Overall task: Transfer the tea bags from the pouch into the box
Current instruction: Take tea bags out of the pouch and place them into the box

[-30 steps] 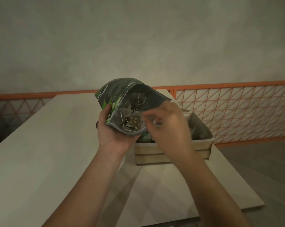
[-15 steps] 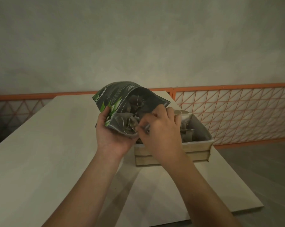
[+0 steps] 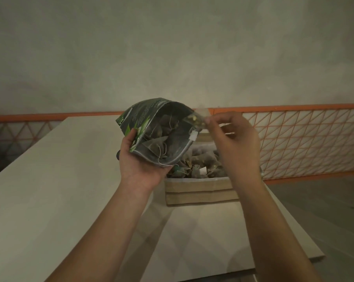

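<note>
Since half a second ago the right hand point(image 3: 236, 143) has come out of the pouch point(image 3: 151, 131) and risen, and it now pinches one tea bag point(image 3: 198, 119) by its top corner at the pouch's upper right lip, above the box point(image 3: 200, 192); before, its fingers were buried in the pouch's mouth.

From the left: a pale, smooth, matt table point(image 3: 49, 190) runs away toward a plain grey wall point(image 3: 172, 47). The left hand point(image 3: 140, 161) cups the pouch from below, thumb curled over its near left edge, clamped on it. That pouch is a soft, crinkled foil bag, dark outside with green leaf print and white lettering, dull silver inside. Its mouth gapes toward the camera, tilted, and several pyramid-shaped mesh tea bags with thin white strings lie inside.

The lifted tea bag is a translucent mesh pyramid holding pale flecks; a small white paper tag point(image 3: 193, 136) dangles from its string just below, in front of the pouch's rim.

Under and right of the pouch, the box stands on the table, a rectangular brown cardboard box with folded-down flaps, already heaped with more tea bags point(image 3: 200, 163).

Far right, an orange metal railing point(image 3: 304, 139) with diamond mesh runs along the table's end.
</note>
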A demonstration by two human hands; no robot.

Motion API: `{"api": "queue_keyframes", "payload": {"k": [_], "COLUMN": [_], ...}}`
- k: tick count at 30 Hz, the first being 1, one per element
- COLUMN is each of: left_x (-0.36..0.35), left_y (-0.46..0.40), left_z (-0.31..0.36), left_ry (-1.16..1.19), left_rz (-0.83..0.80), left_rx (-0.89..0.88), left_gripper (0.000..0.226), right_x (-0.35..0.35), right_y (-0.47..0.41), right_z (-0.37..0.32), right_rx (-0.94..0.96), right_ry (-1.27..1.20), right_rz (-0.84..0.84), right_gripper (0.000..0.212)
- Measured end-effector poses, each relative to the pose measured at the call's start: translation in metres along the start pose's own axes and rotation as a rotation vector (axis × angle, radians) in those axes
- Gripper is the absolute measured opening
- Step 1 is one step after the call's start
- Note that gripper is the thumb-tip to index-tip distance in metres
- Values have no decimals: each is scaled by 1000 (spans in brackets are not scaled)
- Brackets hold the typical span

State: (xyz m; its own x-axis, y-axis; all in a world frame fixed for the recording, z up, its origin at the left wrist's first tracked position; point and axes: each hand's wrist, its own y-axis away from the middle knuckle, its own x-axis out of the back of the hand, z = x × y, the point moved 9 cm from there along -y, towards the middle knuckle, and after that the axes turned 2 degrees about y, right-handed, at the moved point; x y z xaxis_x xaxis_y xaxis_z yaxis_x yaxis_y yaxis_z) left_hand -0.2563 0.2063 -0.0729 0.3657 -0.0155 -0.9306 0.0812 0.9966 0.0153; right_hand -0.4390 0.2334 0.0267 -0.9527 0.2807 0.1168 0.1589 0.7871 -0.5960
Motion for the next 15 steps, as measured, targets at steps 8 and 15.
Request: {"api": "queue_keyframes", "payload": {"k": [8,15], "left_x": [-7,-10], "left_y": [-2,-1], "left_z": [-4,-16], "left_ry": [69,62], "left_rz": [-47,-25], "left_rx": [0,-7], "left_gripper": [53,51], "right_x": [52,62], "right_y": [-4,14], "right_z": [68,93], "right_rx": [-197,42], "right_ry": [-141,670], "right_rz": [42,55], "right_gripper": [13,10]}}
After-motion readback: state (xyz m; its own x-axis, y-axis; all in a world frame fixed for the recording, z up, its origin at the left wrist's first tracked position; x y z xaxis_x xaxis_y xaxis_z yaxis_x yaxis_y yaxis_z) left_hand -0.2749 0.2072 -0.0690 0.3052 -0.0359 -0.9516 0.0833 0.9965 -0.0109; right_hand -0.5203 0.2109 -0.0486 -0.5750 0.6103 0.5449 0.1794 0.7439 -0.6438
